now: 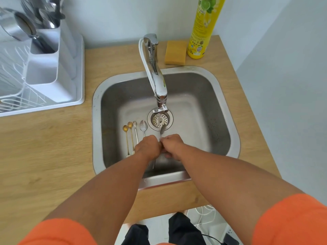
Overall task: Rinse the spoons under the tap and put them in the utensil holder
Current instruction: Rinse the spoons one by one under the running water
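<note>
orange short sleeves (290, 221), dark trousers (178, 227) (forearms bare).

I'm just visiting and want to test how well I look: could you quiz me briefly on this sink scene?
1. How many spoons lie untouched on the sink floor, left of the hands?
2. True or false: the sponge sits inside the sink.
3. Which is closest to the dish soap bottle: A) utensil holder, B) sponge, C) drain strainer?

Key
1. Four: two gold spoons, two silver ones.
2. False; it lies on the counter behind the sink.
3. B.
Also: left hand and right hand hold a fifth spoon together.
</note>
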`<action>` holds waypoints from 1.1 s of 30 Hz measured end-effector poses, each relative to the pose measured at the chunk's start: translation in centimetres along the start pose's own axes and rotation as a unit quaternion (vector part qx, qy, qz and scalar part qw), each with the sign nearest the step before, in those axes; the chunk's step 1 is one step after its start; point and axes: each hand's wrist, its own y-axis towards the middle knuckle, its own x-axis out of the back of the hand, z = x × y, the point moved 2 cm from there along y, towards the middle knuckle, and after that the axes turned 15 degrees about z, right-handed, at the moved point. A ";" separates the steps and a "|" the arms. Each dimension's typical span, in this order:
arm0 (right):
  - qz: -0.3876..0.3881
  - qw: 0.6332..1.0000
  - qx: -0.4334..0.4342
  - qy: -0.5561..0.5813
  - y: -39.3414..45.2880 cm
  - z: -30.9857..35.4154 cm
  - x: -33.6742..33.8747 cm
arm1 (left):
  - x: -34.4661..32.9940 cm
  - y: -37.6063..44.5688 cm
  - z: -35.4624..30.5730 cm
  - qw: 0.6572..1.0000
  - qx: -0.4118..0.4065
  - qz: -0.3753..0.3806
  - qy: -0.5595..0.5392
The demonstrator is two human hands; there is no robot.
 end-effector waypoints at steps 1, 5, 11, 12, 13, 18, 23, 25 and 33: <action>0.000 1.000 0.005 0.015 -0.1 0.1 -0.1 | -0.1 0.0 0.2 0.999 -0.022 0.017 -0.042; -0.007 0.999 0.033 0.034 -1.0 0.2 0.3 | -0.1 -0.7 1.3 0.975 -0.104 0.086 -0.179; 0.004 0.994 0.088 0.067 -2.4 1.7 0.5 | 0.7 -2.0 2.0 0.947 -0.070 0.116 -0.292; 0.010 0.993 0.093 0.071 -2.6 2.1 0.4 | 0.8 -2.2 2.0 0.946 -0.067 0.108 -0.297; 0.015 0.992 0.097 0.074 -2.8 2.5 0.3 | 0.9 -2.5 2.1 0.945 -0.064 0.097 -0.307; 0.031 0.989 0.120 0.076 -3.9 4.1 -0.4 | 2.3 -2.7 1.3 0.899 -0.098 0.035 -0.425; 0.032 0.988 0.147 0.034 -4.3 4.4 -1.2 | 4.1 -1.7 -0.6 0.851 -0.134 -0.001 -0.509; 0.017 0.985 0.170 -0.011 -4.6 4.1 -1.4 | 4.3 -1.5 -1.2 0.863 -0.111 -0.028 -0.491; -0.051 0.973 0.213 -0.075 -5.3 2.2 -0.6 | 4.2 -1.6 -3.2 0.849 -0.032 -0.018 -0.526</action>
